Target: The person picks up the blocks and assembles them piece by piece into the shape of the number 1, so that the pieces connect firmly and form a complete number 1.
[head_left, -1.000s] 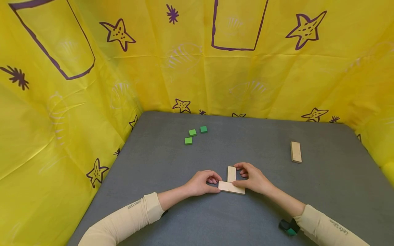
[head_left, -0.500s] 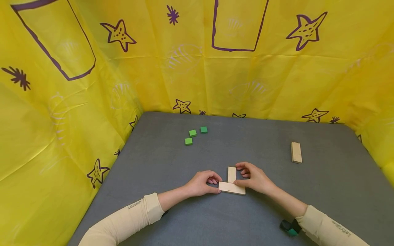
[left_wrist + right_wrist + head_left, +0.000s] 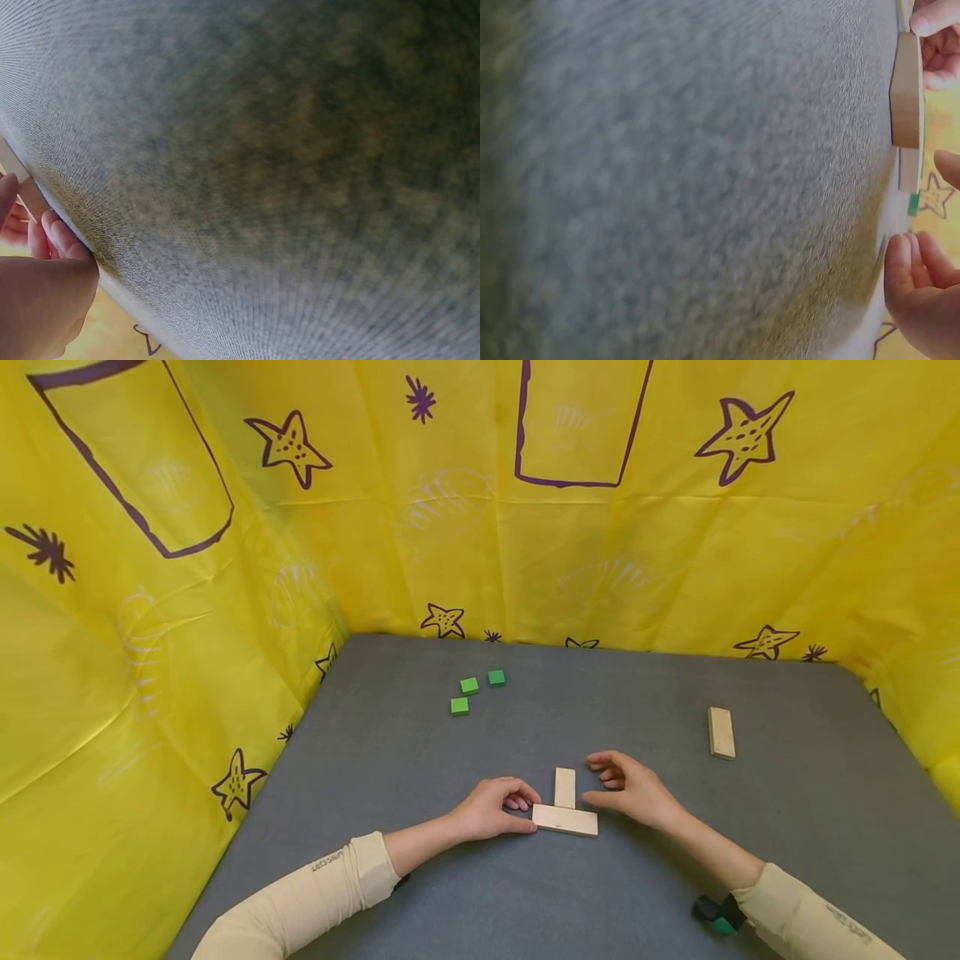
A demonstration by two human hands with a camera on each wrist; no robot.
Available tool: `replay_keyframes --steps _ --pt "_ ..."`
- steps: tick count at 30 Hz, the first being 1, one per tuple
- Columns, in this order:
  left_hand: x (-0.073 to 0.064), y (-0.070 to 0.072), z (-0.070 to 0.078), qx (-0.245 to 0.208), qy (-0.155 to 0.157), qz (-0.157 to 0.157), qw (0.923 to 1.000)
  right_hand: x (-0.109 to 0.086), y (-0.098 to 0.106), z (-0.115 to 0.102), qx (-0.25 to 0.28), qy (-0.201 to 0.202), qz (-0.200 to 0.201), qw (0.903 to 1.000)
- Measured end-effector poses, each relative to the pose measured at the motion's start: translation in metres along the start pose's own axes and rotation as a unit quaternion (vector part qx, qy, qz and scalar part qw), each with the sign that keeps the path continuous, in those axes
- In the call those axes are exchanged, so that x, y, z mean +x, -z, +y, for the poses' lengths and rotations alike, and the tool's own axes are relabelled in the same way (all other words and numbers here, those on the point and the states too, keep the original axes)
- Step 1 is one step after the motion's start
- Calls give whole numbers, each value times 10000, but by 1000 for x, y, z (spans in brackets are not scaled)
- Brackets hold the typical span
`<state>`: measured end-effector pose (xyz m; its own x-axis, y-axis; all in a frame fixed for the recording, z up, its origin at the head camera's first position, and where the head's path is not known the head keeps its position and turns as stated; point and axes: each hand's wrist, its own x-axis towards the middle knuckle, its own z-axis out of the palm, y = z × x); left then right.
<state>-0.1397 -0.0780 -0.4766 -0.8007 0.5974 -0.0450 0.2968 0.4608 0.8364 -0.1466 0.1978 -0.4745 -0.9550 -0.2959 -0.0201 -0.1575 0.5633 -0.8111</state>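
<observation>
Two pale wooden blocks lie on the grey table point(image 3: 450, 877) as an upside-down T: a long block point(image 3: 565, 820) set crosswise and a short block point(image 3: 565, 787) butting its far side. My left hand point(image 3: 528, 810) has its fingers curled at the long block's left end and pinches it. My right hand point(image 3: 596, 779) hovers just right of the short block with loosely curled fingers and holds nothing. The right wrist view shows the long block point(image 3: 906, 90) edge-on with the right hand's fingers point(image 3: 915, 277) apart from it. The left wrist view shows mostly table and my left fingers point(image 3: 56, 236).
A third wooden block point(image 3: 722, 732) lies at the right of the table. Three small green blocks point(image 3: 469, 685) sit at the back left. Yellow sheeting with purple stars point(image 3: 480, 527) walls the table on three sides. A green-and-black device point(image 3: 716, 916) is strapped at my right wrist.
My right hand has let go of the two wooden blocks and drawn back a little to the right. The left hand and the blocks have stayed in place.
</observation>
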Motion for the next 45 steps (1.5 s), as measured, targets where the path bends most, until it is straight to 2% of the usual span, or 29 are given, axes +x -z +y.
replay_keyframes --steps 15,19,22,24,27,34,45 --pt "0 0 -1 -19 8 -8 10000 0 19 13 467 16 317 9984" --pt "-1 0 -1 -52 61 -12 10000 0 25 14 523 -106 429 9977" --pt "-1 0 -1 -45 -27 -2 10000 -1 30 16 559 -195 484 9971" --pt "-1 0 -2 35 -229 23 9997 -1 33 18 573 -223 519 9968" --pt "-2 0 -2 51 -347 40 9994 -2 37 18 555 -250 562 9966" --pt "0 -1 -3 26 -23 4 10000 -8 49 22 383 -484 645 9960" --pt "0 0 -2 -14 22 -24 10000 -14 71 38 470 -633 893 9929"
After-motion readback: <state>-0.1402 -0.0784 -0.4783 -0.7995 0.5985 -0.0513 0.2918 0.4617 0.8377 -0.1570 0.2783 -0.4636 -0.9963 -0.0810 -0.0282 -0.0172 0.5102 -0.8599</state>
